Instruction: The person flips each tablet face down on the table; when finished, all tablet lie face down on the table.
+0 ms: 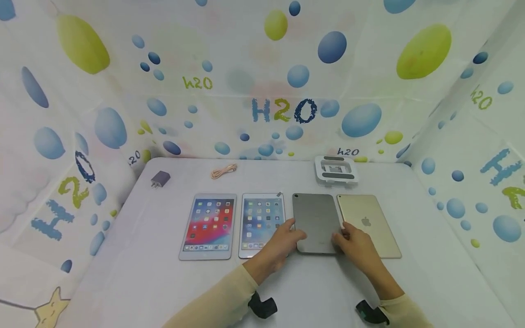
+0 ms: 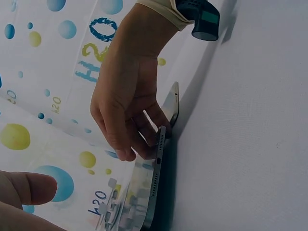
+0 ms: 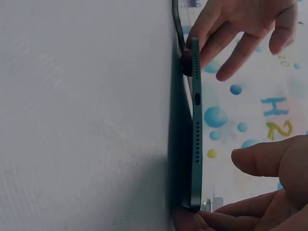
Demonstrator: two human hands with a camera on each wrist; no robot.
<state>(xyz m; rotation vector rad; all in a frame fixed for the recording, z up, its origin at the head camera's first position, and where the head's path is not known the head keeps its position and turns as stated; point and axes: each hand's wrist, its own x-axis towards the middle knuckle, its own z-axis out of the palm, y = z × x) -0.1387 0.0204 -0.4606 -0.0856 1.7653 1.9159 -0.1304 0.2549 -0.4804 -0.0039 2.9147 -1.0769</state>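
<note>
"Head view first: what lies across the desk [image 1: 135, 246]?"

"Four tablets in a row. The grey tablet [image 1: 316, 223] is between my hands, back up, with the gold tablet [image 1: 369, 223] just beside it on my right and the nearer white tablet [image 1: 262, 214] on my left, screen lit. Neither wrist camera shows me that lit screen."

"What could go wrong?"

"I think the grey one could slip and land corner-first on the desk or the gold one, because neither thumb clamps its back. Raising one side faster would tip it. And my left hand [image 1: 279, 246] reaches over the nearer white tablet, so a low wrist could brush it."

"How are both hands set?"

"Loosely, digits apart. My right hand [image 1: 358, 243] has fingers under the grey tablet's edge; on the left, one finger goes beneath and others spread above. It looks more like cradling than gripping."

"Does the head view tell you that?"

"No; from above, my thumbs seem to lie on the back. The right wrist view shows air around my right thumb [image 3: 255, 159], and a shadowed gap under the near edge. Whether the far edge touches down, I can't tell. Smallest of all, it shows the charging port [image 3: 197, 99] and speaker holes [image 3: 198, 142], which the head view hides."
</note>
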